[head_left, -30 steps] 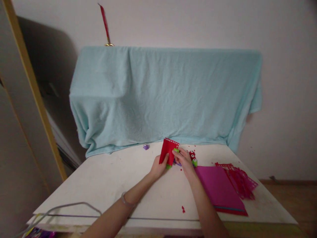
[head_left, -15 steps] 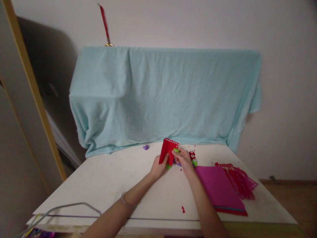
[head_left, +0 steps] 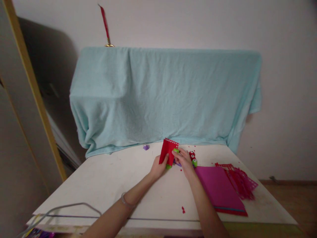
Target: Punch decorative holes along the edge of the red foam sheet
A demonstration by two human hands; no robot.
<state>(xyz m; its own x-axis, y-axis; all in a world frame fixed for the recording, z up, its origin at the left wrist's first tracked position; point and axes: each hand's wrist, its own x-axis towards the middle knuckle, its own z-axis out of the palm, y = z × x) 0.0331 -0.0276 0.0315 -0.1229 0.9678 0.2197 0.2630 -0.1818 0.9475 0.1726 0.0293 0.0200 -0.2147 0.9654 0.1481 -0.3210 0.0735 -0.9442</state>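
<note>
My left hand [head_left: 158, 167] gripped the red sheet [head_left: 167, 151], my right hand [head_left: 184, 161] clamped the punch [head_left: 174, 155] beside it; slippage risked a misaligned hole.

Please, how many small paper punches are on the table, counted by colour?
Purple: 1, lying apart near the blue cloth
Green: 2, one under the red paper at the hands, one beside the pink sheets
Red: 1, or perhaps 2 close together
Total: 4, possibly 5
</note>
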